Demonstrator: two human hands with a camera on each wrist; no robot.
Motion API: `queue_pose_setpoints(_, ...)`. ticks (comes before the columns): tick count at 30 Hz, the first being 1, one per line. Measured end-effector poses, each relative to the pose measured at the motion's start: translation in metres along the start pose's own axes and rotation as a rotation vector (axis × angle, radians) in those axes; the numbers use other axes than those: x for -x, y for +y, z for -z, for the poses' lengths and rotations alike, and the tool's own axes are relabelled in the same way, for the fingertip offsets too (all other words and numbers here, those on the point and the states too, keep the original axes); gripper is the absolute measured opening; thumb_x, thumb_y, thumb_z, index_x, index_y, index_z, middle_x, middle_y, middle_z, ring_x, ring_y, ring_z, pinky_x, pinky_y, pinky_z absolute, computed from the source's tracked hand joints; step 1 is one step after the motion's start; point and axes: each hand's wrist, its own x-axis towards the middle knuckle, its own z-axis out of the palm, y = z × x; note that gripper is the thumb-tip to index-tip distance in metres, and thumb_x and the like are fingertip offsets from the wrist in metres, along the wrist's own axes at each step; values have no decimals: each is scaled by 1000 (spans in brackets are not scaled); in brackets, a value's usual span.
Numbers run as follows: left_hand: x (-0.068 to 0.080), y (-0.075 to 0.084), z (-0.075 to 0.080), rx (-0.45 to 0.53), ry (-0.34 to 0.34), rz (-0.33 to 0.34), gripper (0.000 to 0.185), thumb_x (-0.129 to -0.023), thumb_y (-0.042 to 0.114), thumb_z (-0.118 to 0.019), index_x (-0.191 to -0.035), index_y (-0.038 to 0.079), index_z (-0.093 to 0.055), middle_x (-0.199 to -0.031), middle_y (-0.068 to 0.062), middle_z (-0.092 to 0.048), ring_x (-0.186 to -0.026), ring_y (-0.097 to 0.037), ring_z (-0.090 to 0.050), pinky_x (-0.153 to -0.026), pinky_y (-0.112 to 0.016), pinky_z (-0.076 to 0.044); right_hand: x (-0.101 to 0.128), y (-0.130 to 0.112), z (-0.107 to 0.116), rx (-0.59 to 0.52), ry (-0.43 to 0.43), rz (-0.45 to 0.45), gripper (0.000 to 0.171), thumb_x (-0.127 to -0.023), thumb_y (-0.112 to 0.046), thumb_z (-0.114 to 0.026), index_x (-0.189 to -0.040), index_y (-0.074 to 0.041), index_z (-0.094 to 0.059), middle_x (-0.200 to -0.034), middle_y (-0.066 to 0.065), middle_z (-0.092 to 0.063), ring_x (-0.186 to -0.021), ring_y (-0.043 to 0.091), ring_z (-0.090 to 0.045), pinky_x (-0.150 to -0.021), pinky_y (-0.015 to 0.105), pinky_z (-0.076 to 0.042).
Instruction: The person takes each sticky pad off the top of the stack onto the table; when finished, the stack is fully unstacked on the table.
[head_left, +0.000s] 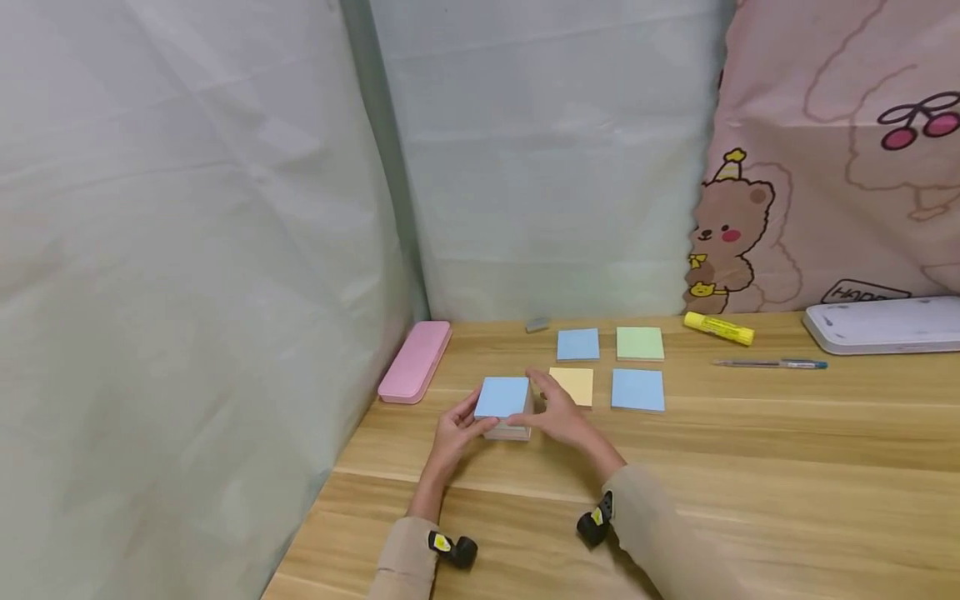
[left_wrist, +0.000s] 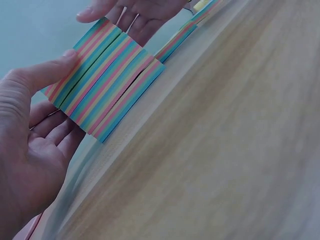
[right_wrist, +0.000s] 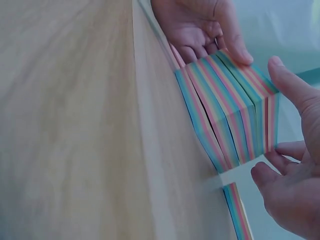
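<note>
A thick cube of sticky notes (head_left: 504, 406), blue on top with rainbow-striped sides, stands on the wooden table (head_left: 750, 483) between both hands. My left hand (head_left: 456, 428) grips its left side; in the left wrist view the thumb (left_wrist: 60, 65) presses the striped edge of the cube (left_wrist: 107, 75). My right hand (head_left: 557, 413) holds the right side, with thumb (right_wrist: 292, 82) over the cube (right_wrist: 225, 110) and fingers (right_wrist: 265, 172) curled below. The stack is split into several leaning sections. Behind it lie a yellow pad (head_left: 573, 385) and two blue pads (head_left: 637, 389) (head_left: 578, 343), plus a green pad (head_left: 640, 342).
A pink pencil case (head_left: 415, 361) lies at the table's left edge by the white curtain. At the back right are a yellow glue stick (head_left: 718, 328), a pen (head_left: 768, 363) and a white tray (head_left: 885, 323). A small grey eraser (head_left: 537, 324) sits by the back wall.
</note>
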Motion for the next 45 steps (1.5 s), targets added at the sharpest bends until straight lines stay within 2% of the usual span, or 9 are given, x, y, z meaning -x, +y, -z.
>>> queue_pose_setpoints(5, 1, 0, -1, 9, 6, 9, 69, -83, 4, -75, -144, 2, -44, -151, -20, -42, -130, -31, -53, -93, -15, -54, -1, -2, -4, -25, 6, 2, 100, -75, -32, -85, -151, 2, -29, -159, 22, -27, -144, 42, -32, -116, 57, -36)
queue_pose_setpoints(9, 2, 0, -1, -13, 9, -10, 69, -83, 6, -75, -144, 1, -44, -149, -23, -43, -126, -25, -57, -91, -16, -55, 0, -1, -7, -49, 32, 8, 98, -76, -30, -85, -150, 3, -30, -157, 22, -31, -143, 40, -34, -116, 54, -38)
queue_pose_setpoints(15, 3, 2, -1, -19, 13, -3, 67, -84, 4, -73, -144, -1, -43, -150, -22, -41, -133, -35, -49, -95, -17, -53, 1, 1, -7, -41, 51, 23, 96, -78, -32, -83, -150, 4, -30, -156, 23, -32, -142, 40, -36, -115, 52, -39)
queue_pose_setpoints(20, 4, 3, -1, 6, 10, 8, 65, -84, 1, -72, -143, -1, -45, -151, -19, -42, -137, -36, -44, -97, -17, -52, 3, 0, -5, -40, 68, 24, 95, -77, -30, -84, -149, 5, -32, -155, 23, -35, -138, 42, -40, -113, 54, -41)
queue_pose_setpoints(24, 4, 4, 0, 13, 5, 2, 64, -85, 2, -72, -143, 0, -46, -150, -18, -43, -138, -35, -43, -97, -16, -52, 4, 1, -2, -68, 87, 33, 93, -76, -24, -84, -148, 7, -32, -151, 24, -39, -136, 41, -42, -112, 54, -42)
queue_pose_setpoints(32, 4, 2, -1, 1, -3, -2, 64, -85, 3, -72, -143, 0, -45, -151, -19, -42, -138, -36, -43, -96, -15, -52, 6, 3, 1, -123, 34, -13, 101, -76, -24, -85, -152, 4, -23, -154, 26, -32, -139, 42, -38, -114, 54, -39)
queue_pose_setpoints(38, 4, 1, -1, 8, 1, 9, 63, -85, 1, -71, -143, 1, -45, -151, -19, -43, -137, -36, -44, -93, -16, -54, 4, 6, -1, -107, 36, 1, 99, -76, -23, -84, -151, 6, -26, -153, 25, -35, -140, 40, -38, -115, 53, -39)
queue_pose_setpoints(45, 4, 1, 0, 2, -9, -9, 64, -86, 2, -71, -144, -1, -44, -151, -20, -42, -137, -36, -43, -95, -15, -53, 5, 2, 1, -75, 71, 17, 94, -74, -21, -86, -147, 6, -33, -148, 25, -44, -135, 40, -44, -114, 52, -41)
